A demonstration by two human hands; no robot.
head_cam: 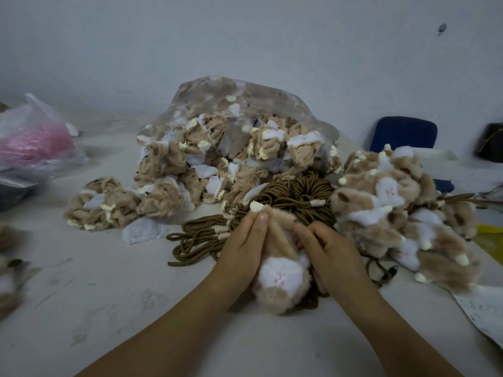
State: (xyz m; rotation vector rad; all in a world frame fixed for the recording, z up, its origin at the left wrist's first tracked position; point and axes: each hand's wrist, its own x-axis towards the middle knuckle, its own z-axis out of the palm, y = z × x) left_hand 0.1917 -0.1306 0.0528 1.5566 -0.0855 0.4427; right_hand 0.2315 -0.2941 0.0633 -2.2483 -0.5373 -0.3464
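Observation:
A tan plush toy skin (280, 268) with a white muzzle patch and pink stitched mark lies on the table between both hands. My left hand (242, 246) grips its left side, thumb pressed near a cream tip at the top. My right hand (330, 248) grips its right side with curled fingers. Just behind the toy lies a bundle of brown cords (285, 197) with cream bindings.
A clear plastic bag (236, 137) full of inside-out tan skins stands behind. A few more inside-out skins (114, 205) lie left of it. Finished furry toys (402, 208) pile up at right. A bag with pink material (35, 142) sits far left; a blue chair (402, 134) stands at back right.

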